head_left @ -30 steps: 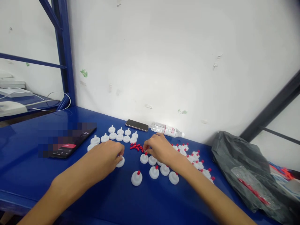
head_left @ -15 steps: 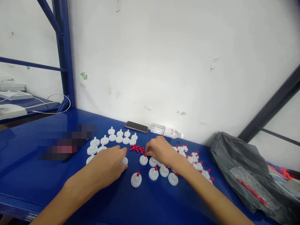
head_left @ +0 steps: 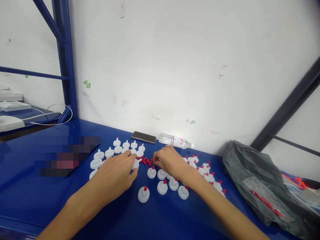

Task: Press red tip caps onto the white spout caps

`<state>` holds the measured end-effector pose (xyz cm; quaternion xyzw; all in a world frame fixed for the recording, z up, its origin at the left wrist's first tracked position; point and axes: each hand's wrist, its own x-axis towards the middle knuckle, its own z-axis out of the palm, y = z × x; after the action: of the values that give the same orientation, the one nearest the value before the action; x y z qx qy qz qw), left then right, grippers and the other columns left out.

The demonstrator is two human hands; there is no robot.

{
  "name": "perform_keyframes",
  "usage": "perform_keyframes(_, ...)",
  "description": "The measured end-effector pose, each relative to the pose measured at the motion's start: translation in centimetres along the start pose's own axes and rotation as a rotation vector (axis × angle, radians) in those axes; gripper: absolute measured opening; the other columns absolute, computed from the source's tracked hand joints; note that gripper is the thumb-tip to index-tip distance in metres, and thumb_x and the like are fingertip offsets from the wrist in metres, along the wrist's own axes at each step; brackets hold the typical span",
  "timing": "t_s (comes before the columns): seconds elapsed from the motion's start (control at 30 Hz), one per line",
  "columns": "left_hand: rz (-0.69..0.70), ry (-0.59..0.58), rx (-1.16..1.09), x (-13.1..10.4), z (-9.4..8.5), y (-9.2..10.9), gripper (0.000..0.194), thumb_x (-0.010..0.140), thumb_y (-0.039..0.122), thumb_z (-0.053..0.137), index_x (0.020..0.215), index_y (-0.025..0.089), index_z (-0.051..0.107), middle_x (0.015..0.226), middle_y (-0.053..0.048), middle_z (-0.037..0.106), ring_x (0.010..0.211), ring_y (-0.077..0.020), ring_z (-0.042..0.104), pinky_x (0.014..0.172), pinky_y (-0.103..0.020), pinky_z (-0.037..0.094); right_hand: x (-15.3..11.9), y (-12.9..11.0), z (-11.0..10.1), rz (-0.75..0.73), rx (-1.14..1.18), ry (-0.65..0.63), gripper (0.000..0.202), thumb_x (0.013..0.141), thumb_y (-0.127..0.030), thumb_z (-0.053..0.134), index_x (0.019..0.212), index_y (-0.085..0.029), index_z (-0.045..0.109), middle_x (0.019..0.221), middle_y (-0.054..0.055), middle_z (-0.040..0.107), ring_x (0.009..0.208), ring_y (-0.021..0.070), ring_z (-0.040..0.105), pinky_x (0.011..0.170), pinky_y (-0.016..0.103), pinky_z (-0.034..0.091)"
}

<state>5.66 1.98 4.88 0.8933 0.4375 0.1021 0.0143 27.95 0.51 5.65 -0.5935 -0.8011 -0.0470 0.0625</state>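
Left hand [head_left: 119,173] lies palm down on the blue table [head_left: 37,200], fingers loosely curled, fingertips pinching a white nozzle cap [head_left: 136,163] that has no red tip. Right hand [head_left: 169,161] is narrowed to a pinch at the edge of the small heap of red tips [head_left: 146,161]; whether a tip sits between the fingers cannot be told. The heap lies between the two hands, just beside both. Uncapped white caps [head_left: 110,152] stand in loose rows left of and behind the left hand. Caps fitted with red tips [head_left: 143,195] stand in front of and to the right of the right hand, the nearest one alone at the front. A phone [head_left: 143,137] and a clear water bottle [head_left: 175,141] lie against the wall behind the heap. A dark plastic bag [head_left: 250,180] crowds the right end of the table. Open blue surface runs along the near edge, under both forearms.
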Motion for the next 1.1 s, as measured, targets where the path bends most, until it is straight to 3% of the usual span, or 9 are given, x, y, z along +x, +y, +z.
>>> perform_keyframes(0.2,0.021,0.029,-0.004,-0.1,0.0,0.5,0.033,0.099,0.027,0.043,0.120,0.019,0.067,0.115,-0.013,0.069,0.094,-0.0340,0.073,0.080,-0.048,0.055,-2.6,-0.3,-2.0,0.056,0.206,0.253,0.017,0.102,-0.024,0.062,0.117,-0.024,0.072,0.107,0.001,0.079,0.102,0.0177,0.072,0.092,0.031,0.050)
perform_keyframes(0.3,0.043,0.068,-0.030,-0.2,-0.1,0.8,0.034,0.100,0.027,0.042,0.122,0.020,0.067,0.116,-0.013,0.071,0.096,-0.0339,0.072,0.081,-0.048,0.054,-4.0,-1.4,-1.7,0.087,0.490,0.437,0.015,0.100,-0.027,0.066,0.111,-0.027,0.076,0.108,0.001,0.078,0.103,0.0193,0.072,0.093,0.033,0.052)
perform_keyframes(0.47,0.060,0.079,-0.155,-0.4,0.0,1.0,0.031,0.099,0.034,0.048,0.116,0.023,0.070,0.118,-0.011,0.076,0.110,-0.0350,0.070,0.087,-0.048,0.053,-4.9,-3.4,-0.7,0.091,0.793,0.510,0.004,0.091,-0.030,0.077,0.093,-0.028,0.080,0.097,-0.001,0.080,0.094,0.0215,0.074,0.089,0.034,0.054)
perform_keyframes(0.63,0.083,0.093,-0.197,-0.7,0.2,1.6,0.027,0.098,0.032,0.050,0.112,0.025,0.072,0.114,-0.007,0.077,0.105,-0.0312,0.071,0.084,-0.044,0.051,-4.7,-3.9,0.0,0.020,0.738,0.540,0.008,0.089,-0.022,0.079,0.091,-0.030,0.081,0.091,-0.005,0.081,0.085,0.0193,0.074,0.108,0.043,0.045)
perform_keyframes(0.8,0.092,0.116,-0.261,-0.7,0.1,1.7,0.020,0.096,0.031,0.052,0.101,0.027,0.071,0.098,-0.002,0.077,0.092,-0.0282,0.071,0.075,-0.039,0.046,-4.9,-3.7,0.5,0.036,0.756,0.535,0.008,0.089,-0.022,0.079,0.091,-0.030,0.080,0.090,-0.006,0.080,0.085,0.0178,0.072,0.097,0.037,0.048)
perform_keyframes(0.93,0.092,0.074,-0.475,-0.1,0.4,1.6,0.018,0.095,0.031,0.053,0.103,0.026,0.069,0.088,-0.001,0.076,0.082,-0.0258,0.070,0.070,-0.037,0.045,-5.1,-3.7,0.6,0.043,0.835,0.527,0.008,0.089,-0.022,0.079,0.092,-0.029,0.079,0.092,-0.005,0.080,0.087,0.0173,0.072,0.084,0.031,0.051)
perform_keyframes(1.0,0.075,0.052,-0.691,0.0,0.5,1.7,0.022,0.093,0.029,0.056,0.111,0.025,0.068,0.094,-0.002,0.077,0.087,-0.0252,0.073,0.074,-0.036,0.049,-5.2,-3.7,0.6,0.017,0.838,0.578,0.009,0.089,-0.020,0.079,0.093,-0.028,0.078,0.095,-0.003,0.079,0.090,0.0175,0.072,0.084,0.031,0.052)
perform_keyframes(1.1,0.016,-0.046,-1.115,-0.2,0.2,2.2,0.043,0.090,0.035,0.066,0.131,0.023,0.060,0.106,-0.005,0.078,0.099,-0.0252,0.076,0.082,-0.034,0.056,-5.3,-3.6,0.4,-0.072,0.815,0.673,0.013,0.089,-0.016,0.078,0.095,-0.028,0.077,0.099,-0.002,0.078,0.096,0.0181,0.072,0.087,0.032,0.054)
